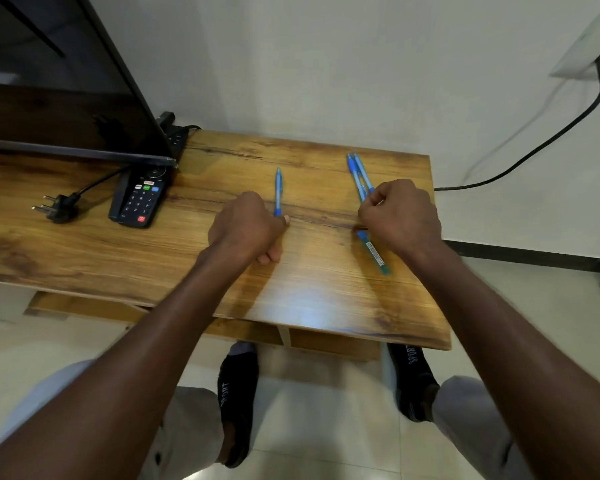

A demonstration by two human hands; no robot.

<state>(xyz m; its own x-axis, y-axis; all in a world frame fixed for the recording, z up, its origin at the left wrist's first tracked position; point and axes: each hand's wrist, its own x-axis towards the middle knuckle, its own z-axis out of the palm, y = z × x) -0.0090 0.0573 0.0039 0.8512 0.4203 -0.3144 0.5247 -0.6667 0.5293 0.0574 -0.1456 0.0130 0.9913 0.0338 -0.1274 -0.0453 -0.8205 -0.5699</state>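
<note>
Three blue pens lie on a wooden table point(319, 299). A single blue pen point(278, 188) points away from me at the table's middle, and my left hand point(246, 226) has its fingers curled round the pen's near end. To the right, a pair of blue pens point(358, 178) lies side by side, slanting toward the near right, their near end point(378, 259) sticking out below my fist. My right hand point(400, 216) grips this pair around the middle, hiding that part.
A black TV remote point(140, 199) lies at the left under the corner of a dark TV screen point(66, 98). A loose black plug point(58, 206) with its cord sits further left. A black cable point(551, 133) runs along the wall at the right. My socked feet point(238, 393) stand below the table edge.
</note>
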